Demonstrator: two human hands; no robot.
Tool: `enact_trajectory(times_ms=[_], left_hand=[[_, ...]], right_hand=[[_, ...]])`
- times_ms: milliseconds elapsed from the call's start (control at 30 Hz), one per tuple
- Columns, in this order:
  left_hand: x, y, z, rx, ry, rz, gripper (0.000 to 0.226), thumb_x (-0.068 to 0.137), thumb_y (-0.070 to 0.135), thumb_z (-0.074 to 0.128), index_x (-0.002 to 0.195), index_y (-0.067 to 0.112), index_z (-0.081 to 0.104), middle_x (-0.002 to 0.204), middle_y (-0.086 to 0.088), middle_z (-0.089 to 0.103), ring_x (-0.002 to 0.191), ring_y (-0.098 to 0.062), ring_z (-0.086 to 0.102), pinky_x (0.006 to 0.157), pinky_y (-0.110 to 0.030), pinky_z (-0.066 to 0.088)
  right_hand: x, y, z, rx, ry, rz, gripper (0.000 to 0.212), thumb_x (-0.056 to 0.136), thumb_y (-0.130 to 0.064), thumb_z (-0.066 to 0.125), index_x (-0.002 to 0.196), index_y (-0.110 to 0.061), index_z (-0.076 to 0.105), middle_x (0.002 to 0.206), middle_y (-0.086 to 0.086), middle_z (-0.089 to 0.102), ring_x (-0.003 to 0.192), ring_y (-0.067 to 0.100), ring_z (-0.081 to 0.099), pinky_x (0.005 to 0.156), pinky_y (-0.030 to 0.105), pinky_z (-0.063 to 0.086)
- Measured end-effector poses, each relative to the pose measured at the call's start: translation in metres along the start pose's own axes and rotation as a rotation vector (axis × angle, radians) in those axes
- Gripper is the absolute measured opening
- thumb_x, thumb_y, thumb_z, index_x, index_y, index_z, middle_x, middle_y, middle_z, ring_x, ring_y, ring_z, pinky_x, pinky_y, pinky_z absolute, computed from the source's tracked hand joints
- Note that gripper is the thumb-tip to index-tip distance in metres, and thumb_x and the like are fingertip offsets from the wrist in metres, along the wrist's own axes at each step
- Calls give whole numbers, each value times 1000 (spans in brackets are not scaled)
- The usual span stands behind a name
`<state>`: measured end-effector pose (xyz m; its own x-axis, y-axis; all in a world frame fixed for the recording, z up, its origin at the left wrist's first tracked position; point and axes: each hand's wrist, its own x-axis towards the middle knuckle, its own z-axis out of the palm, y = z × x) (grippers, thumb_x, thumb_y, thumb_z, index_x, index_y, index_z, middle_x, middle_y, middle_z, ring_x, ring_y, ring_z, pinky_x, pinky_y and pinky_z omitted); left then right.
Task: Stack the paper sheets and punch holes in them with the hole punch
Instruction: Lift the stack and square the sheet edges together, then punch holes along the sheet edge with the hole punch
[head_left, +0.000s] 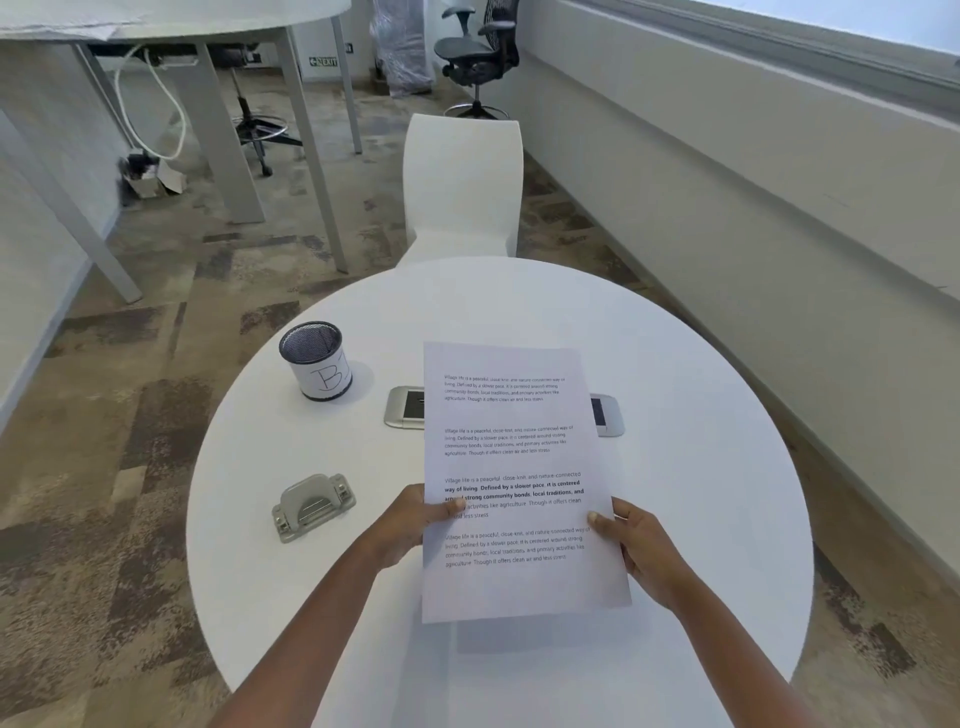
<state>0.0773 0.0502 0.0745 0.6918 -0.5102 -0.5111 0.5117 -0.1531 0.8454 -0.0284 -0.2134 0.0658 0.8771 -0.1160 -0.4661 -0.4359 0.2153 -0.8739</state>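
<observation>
The paper sheets (514, 452), white with printed paragraphs, are held up above the round white table (701, 467), casting a shadow under their near edge. My left hand (410, 525) grips their left edge with the thumb on top. My right hand (641, 551) grips the right edge the same way. How many sheets lie in the stack cannot be told. The grey metal hole punch (313, 506) rests on the table to the left of my left hand, apart from the paper.
A mesh pen cup (317, 361) with a label marked "B" stands at the table's back left. A grey cable hatch (402, 408) sits in the table's middle, partly behind the paper. A white chair (462, 187) stands across the table.
</observation>
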Motion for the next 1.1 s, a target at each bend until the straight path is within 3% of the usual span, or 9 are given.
enact_trajectory(times_ms=[133, 267, 467, 567, 633, 733, 833, 967, 1100], left_hand=[[-2, 3, -4, 5, -20, -26, 16, 87, 7, 58, 101, 13, 63, 108, -8, 66, 73, -5, 71, 60, -17, 56], [-1, 5, -8, 10, -54, -52, 15, 87, 5, 58, 97, 14, 64, 83, 9, 75, 70, -3, 71, 56, -13, 54], [0, 3, -11, 79, -72, -60, 11, 87, 14, 59, 96, 17, 65, 87, 7, 74, 75, -7, 71, 61, -19, 57], [-1, 2, -20, 159, 71, -43, 20, 93, 21, 51, 104, 9, 62, 86, -3, 67, 63, -7, 65, 56, -16, 53], [-3, 3, -37, 251, 287, 21, 22, 95, 13, 47, 107, 1, 61, 77, -7, 64, 55, -12, 63, 51, -17, 50], [-6, 4, -74, 702, 641, 89, 25, 90, 9, 51, 113, 1, 59, 106, -21, 63, 95, -34, 62, 82, -36, 49], [-12, 2, -104, 1264, 700, -50, 34, 90, 14, 47, 124, 8, 48, 122, -16, 51, 114, -32, 50, 90, -41, 43], [-13, 0, -127, 1348, 585, -252, 29, 92, 17, 43, 119, 9, 47, 122, -12, 51, 115, -29, 49, 93, -36, 42], [-10, -1, -142, 1166, 560, -260, 20, 88, 14, 48, 105, 7, 54, 112, -12, 61, 105, -29, 55, 85, -34, 43]], right_hand=[[5, 1, 7, 40, 32, 10, 22, 87, -14, 58, 108, -11, 65, 104, 6, 74, 94, 23, 70, 85, 39, 55], [10, -2, 13, 89, 83, 28, 24, 88, -13, 57, 111, -9, 64, 108, 10, 72, 100, 30, 66, 94, 47, 50], [13, 0, 20, 77, 167, -19, 19, 87, -9, 58, 104, -7, 66, 100, 11, 74, 91, 31, 69, 87, 46, 54], [13, 3, 19, 92, 250, -47, 15, 86, -6, 59, 97, -8, 68, 88, 8, 76, 78, 27, 71, 78, 42, 57], [10, 6, 17, 94, 287, -54, 14, 86, -6, 59, 95, -8, 69, 85, 6, 76, 75, 25, 71, 71, 38, 58], [4, 12, 13, 95, 321, -51, 15, 86, -4, 58, 95, -8, 68, 86, 8, 75, 74, 26, 71, 65, 35, 59], [-2, 18, 13, 92, 343, -42, 15, 86, -4, 57, 97, -6, 67, 89, 11, 73, 73, 25, 70, 62, 33, 59], [-5, 25, 15, 86, 362, -28, 18, 87, -3, 56, 102, -1, 65, 95, 17, 70, 81, 32, 67, 73, 40, 56], [-8, 24, 18, 79, 389, -31, 16, 87, -3, 56, 100, -3, 65, 94, 19, 69, 84, 35, 65, 78, 44, 54]])
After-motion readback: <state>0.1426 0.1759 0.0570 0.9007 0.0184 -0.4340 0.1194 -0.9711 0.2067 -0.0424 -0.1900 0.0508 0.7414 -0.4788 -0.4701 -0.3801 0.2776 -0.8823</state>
